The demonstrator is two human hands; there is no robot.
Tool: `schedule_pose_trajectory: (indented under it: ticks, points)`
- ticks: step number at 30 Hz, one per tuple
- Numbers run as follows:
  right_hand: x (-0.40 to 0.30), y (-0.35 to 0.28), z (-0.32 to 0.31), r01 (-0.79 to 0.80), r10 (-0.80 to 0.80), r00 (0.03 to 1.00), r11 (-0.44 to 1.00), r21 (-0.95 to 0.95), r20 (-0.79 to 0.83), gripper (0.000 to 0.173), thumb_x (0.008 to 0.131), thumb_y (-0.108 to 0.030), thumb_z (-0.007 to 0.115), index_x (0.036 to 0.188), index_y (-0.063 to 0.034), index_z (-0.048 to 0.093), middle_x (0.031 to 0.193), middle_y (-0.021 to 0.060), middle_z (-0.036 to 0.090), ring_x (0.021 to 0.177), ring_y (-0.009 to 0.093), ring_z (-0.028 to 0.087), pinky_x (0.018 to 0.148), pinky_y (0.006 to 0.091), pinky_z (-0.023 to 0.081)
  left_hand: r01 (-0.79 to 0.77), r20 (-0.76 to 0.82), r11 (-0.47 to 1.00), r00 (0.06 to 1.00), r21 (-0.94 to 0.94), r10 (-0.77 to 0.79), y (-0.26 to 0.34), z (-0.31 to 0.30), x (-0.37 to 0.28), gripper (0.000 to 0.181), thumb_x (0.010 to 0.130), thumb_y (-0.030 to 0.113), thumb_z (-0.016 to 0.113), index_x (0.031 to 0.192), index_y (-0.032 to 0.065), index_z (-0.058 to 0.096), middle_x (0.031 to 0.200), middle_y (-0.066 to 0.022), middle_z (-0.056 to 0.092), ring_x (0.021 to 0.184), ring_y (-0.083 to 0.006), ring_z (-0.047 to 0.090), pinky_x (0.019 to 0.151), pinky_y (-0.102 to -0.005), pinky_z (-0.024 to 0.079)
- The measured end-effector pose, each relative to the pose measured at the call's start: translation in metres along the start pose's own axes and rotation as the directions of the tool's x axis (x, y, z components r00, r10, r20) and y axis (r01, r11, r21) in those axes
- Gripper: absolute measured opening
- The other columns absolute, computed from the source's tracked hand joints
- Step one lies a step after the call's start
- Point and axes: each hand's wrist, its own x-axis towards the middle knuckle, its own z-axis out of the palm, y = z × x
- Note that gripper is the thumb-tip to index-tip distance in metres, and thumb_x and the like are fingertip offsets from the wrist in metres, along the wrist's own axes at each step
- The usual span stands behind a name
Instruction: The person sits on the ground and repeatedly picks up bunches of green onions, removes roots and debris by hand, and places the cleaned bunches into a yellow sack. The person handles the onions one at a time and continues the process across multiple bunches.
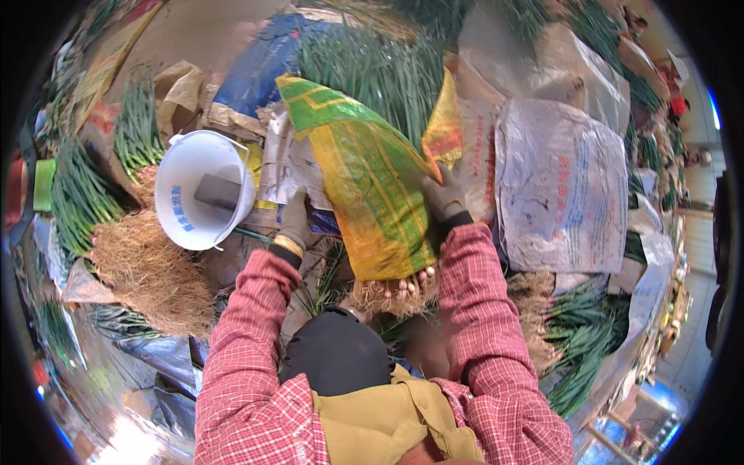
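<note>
My right hand [444,195], in a grey glove, grips the right edge of a green and yellow woven plastic sack [372,192]. The sack drapes over a bundle of green onions; their pale bulbs and brown roots [401,290] stick out at its near end, and green leaves [372,70] spread beyond its far side. My left hand [295,221], also gloved, is left of the sack, beside a crumpled whitish sheet [290,163]. Whether its fingers hold anything is unclear. Close by on its left stands a white plastic bucket [168,168] with a dark grey block [218,192] inside.
Onion bundles with thick dry roots [151,273] lie at the left. More onions [587,331] lie at the right, below a whitish printed woven sack [561,186]. A blue sheet [256,70] is spread at the far side. Clear plastic sheeting [581,75] lies at the back right.
</note>
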Motion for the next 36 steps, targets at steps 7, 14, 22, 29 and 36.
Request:
schedule_pose_trajectory:
  ticks: [7,14,22,29,36]
  points:
    - [-0.103,-0.094,0.007,-0.141,0.075,0.982,0.901,0.409,0.172,0.029,0.079,-0.008,0.070,0.106,0.0007,0.064,0.094,0.0014,0.065,0.084,0.009,0.058,0.073,0.0235,0.047,0.631,0.578,0.228,0.773,-0.742,-0.262,0.016,0.032,-0.003,0.044,0.102,0.039,0.034,0.125,0.0070,0.054,0.118,-0.0132,0.059,0.107,-0.0271,0.057,0.096,-0.0421,0.046]
    - [-0.157,-0.169,-0.035,0.170,-0.227,0.944,0.957,0.236,0.238,0.032,0.069,-0.011,0.073,0.098,0.0019,0.065,0.084,0.0031,0.065,0.073,0.014,0.060,0.068,0.0288,0.049,0.464,0.495,0.260,0.867,-0.847,0.064,0.119,0.039,0.007,0.046,0.098,0.041,0.044,0.124,0.0049,0.056,0.114,-0.0103,0.065,0.104,-0.0227,0.061,0.096,-0.0368,0.048]
    - [-0.150,-0.147,-0.077,0.218,-0.325,0.922,0.886,0.410,0.212,0.037,0.076,-0.016,0.068,0.107,0.0042,0.061,0.096,0.0098,0.065,0.082,0.019,0.062,0.073,0.0310,0.051,-0.052,0.215,0.585,0.900,-0.809,0.378,0.222,0.043,0.012,0.050,0.102,0.041,0.041,0.131,0.0014,0.051,0.118,-0.0021,0.059,0.107,-0.0090,0.054,0.093,-0.0272,0.044]
    - [-0.105,-0.015,-0.041,0.095,-0.201,0.963,0.874,0.476,0.177,0.040,0.082,-0.017,0.062,0.115,0.0050,0.059,0.106,0.0137,0.064,0.090,0.023,0.064,0.077,0.0323,0.052,0.541,0.577,0.283,0.815,-0.792,0.060,0.028,0.047,0.026,0.055,0.101,0.043,0.034,0.140,0.0056,0.045,0.138,-0.0109,0.051,0.124,-0.0237,0.050,0.109,-0.0353,0.034]
    - [-0.081,-0.162,-0.062,-0.057,-0.148,0.962,0.717,0.695,0.231,0.031,0.088,-0.017,0.056,0.110,0.0039,0.061,0.101,0.0125,0.067,0.087,0.023,0.065,0.078,0.0337,0.052,0.719,0.692,0.348,0.687,-0.602,-0.221,0.101,0.089,-0.025,0.072,0.094,0.064,0.033,0.136,0.0081,0.049,0.138,-0.0143,0.051,0.124,-0.0275,0.050,0.106,-0.0388,0.036]
